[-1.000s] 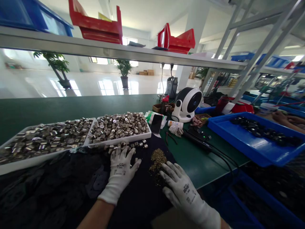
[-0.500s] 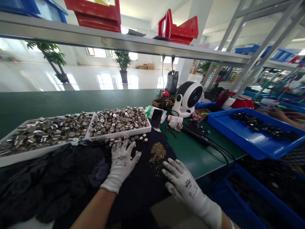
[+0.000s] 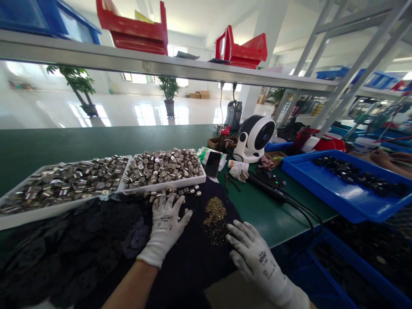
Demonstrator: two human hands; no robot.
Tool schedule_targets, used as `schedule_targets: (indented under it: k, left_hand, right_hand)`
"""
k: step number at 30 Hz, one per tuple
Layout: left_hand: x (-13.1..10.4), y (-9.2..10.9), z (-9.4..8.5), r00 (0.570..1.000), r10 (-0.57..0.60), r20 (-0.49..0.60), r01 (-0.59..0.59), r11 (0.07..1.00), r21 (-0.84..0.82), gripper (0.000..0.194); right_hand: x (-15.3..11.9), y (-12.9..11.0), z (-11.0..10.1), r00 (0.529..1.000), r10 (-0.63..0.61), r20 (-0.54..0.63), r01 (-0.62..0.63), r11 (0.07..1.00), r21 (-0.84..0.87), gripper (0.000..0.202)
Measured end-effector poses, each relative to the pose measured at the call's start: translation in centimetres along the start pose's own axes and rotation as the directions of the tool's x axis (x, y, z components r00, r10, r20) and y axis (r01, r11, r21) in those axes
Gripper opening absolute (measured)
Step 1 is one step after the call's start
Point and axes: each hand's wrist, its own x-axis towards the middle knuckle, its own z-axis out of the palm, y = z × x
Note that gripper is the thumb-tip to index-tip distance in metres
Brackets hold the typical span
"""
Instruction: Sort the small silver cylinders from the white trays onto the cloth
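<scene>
My left hand (image 3: 168, 223), in a white work glove, lies palm down on a dark cloth (image 3: 183, 266) with its fingers spread. Its fingertips reach a row of small silver metal cylinders (image 3: 189, 190) in front of the white trays. My right hand (image 3: 252, 251), gloved the same way, rests palm down at the cloth's right edge, fingers stretched out. Just left of its fingertips is a pile of tiny brass-coloured pieces (image 3: 215, 211). To the left of my left hand, flat black plates (image 3: 64, 253) with holes lie heaped. I see nothing held in either hand.
Two white trays (image 3: 167, 185) hold many silver cylinders. Beyond the cloth lie a phone (image 3: 212, 164), pliers (image 3: 232, 182), a black corded tool (image 3: 267, 184) and a white fan (image 3: 254, 138). A blue tray (image 3: 328, 182) with black parts stands right, near another person's hands (image 3: 383, 159). A shelf (image 3: 193, 68) crosses above.
The whole view has shifted, so the scene sits slightly lower in the picture. My right hand has slid a little to the right, away from the brass-coloured pile; the left hand stays by the cylinders.
</scene>
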Motion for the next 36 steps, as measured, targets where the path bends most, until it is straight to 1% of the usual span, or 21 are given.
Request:
schedule_targets:
  k: [2,4,6,8,11,14,16,18,20,21,23,25,27,30,33,36]
  left_hand:
    - [0.0,0.0,0.0,1.000,-0.006,0.000,0.006,1.000,-0.002,0.050]
    - [0.0,0.1,0.2,1.000,-0.016,-0.006,0.016,1.000,0.001,0.052]
    - [-0.1,0.3,0.3,1.000,-0.023,-0.011,0.023,1.000,0.001,0.056]
    - [-0.2,0.4,0.4,0.999,-0.031,-0.011,0.031,0.999,-0.007,0.058]
    - [-0.2,0.5,0.4,0.998,-0.056,0.002,0.056,0.998,-0.029,0.055]
    - [0.0,0.6,0.4,0.997,-0.078,0.017,0.079,0.995,-0.061,0.050]
    - [0.1,0.5,0.5,0.995,-0.093,0.022,0.094,0.992,-0.088,0.048]
    - [0.3,0.5,0.6,0.994,-0.109,0.021,0.110,0.989,-0.095,0.048]
    - [0.4,0.3,0.9,0.992,-0.127,0.004,0.127,0.988,-0.086,0.047]
    - [0.4,0.2,1.1,0.992,-0.129,-0.008,0.127,0.989,-0.080,0.048]
    - [0.4,-0.1,1.7,0.991,-0.130,-0.040,0.127,0.990,-0.066,0.057]
    - [0.3,-0.4,2.5,0.986,-0.148,-0.084,0.145,0.989,-0.036,0.069]
    - [0.3,-0.6,3.3,0.975,-0.175,-0.134,0.178,0.984,0.004,0.078]
    - [0.3,-0.8,4.0,0.962,-0.179,-0.205,0.192,0.981,0.042,0.082]
    - [0.4,-1.0,3.9,0.951,-0.156,-0.265,0.168,0.986,0.021,0.080]
    - [0.6,-1.0,3.2,0.933,-0.176,-0.315,0.177,0.984,-0.025,0.084]
  right_hand:
    - [0.4,0.2,-0.1,1.000,0.009,-0.006,-0.009,1.000,0.004,0.042]
    - [1.2,0.5,-0.3,1.000,-0.007,-0.018,0.008,0.999,0.042,0.041]
    - [2.8,1.0,-0.4,0.999,-0.002,-0.043,0.007,0.993,0.114,0.041]
    - [5.4,1.7,-0.2,0.997,0.046,-0.055,-0.033,0.974,0.226,0.045]
    - [10.9,3.4,1.2,0.993,0.121,-0.009,-0.107,0.910,0.401,0.052]
    - [17.6,5.1,4.0,0.988,0.153,0.018,-0.146,0.896,0.420,0.058]
    - [21.9,5.6,5.8,0.986,0.161,0.049,-0.167,0.893,0.417,0.061]
    - [25.8,5.2,7.3,0.982,0.167,0.085,-0.187,0.892,0.412,0.062]
    - [29.2,4.2,8.2,0.976,0.184,0.116,-0.215,0.890,0.402,0.061]
    - [30.7,3.5,8.5,0.972,0.196,0.132,-0.233,0.888,0.396,0.061]
    - [33.0,2.2,9.0,0.959,0.226,0.171,-0.276,0.881,0.384,0.060]
    - [34.7,0.9,9.3,0.941,0.261,0.213,-0.325,0.872,0.367,0.057]
    - [35.5,-0.2,9.3,0.919,0.305,0.250,-0.379,0.860,0.341,0.056]
    - [36.0,-1.4,9.0,0.887,0.352,0.299,-0.439,0.843,0.311,0.063]
    - [36.5,-2.4,8.4,0.870,0.350,0.347,-0.459,0.832,0.312,0.068]
    - [37.0,-3.4,8.1,0.858,0.337,0.388,-0.472,0.816,0.335,0.070]
